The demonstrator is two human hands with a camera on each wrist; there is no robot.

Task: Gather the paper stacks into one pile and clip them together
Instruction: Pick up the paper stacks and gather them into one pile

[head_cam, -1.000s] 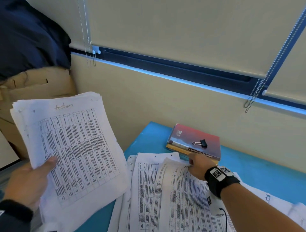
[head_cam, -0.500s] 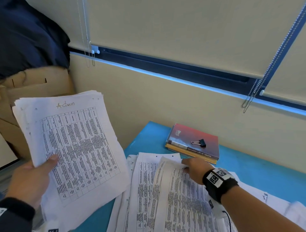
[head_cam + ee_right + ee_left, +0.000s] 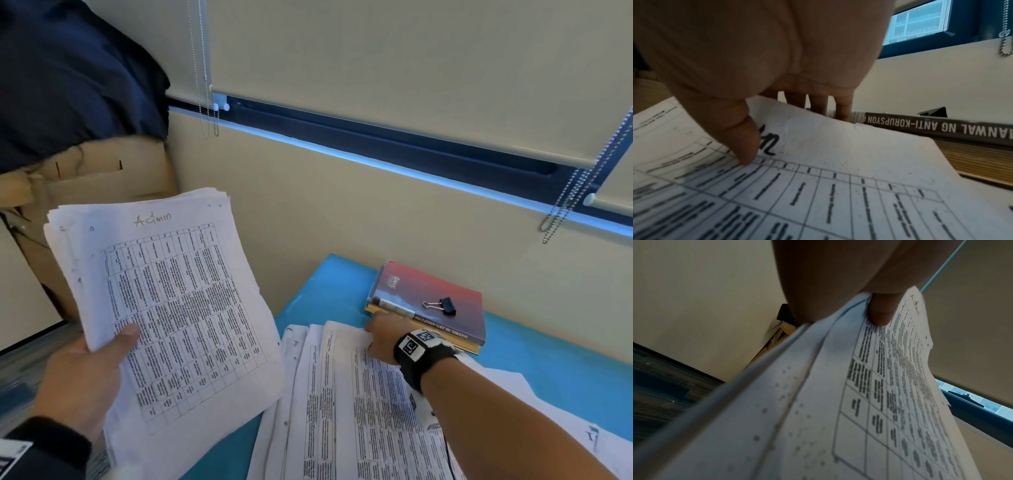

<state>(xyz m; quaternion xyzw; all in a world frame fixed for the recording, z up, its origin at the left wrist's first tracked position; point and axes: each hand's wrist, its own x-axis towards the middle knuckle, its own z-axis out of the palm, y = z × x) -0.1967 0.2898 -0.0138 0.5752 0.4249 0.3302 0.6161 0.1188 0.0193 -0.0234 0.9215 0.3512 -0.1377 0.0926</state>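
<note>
The left hand (image 3: pixel 73 373) is holding one paper stack (image 3: pixel 164 301) up beside the blue surface (image 3: pixel 548 370), thumb clamped on top. The right hand (image 3: pixel 383 337) is pinching the far edge of a second stack (image 3: pixel 349 411) lying there, fingers (image 3: pixel 818 104) touching two books (image 3: pixel 428 305). One clip (image 3: pixel 442 305) is sitting on them.

The left hand (image 3: pixel 838 277) pinches a printed paper stack (image 3: pixel 838 402), thumb on top.
</note>
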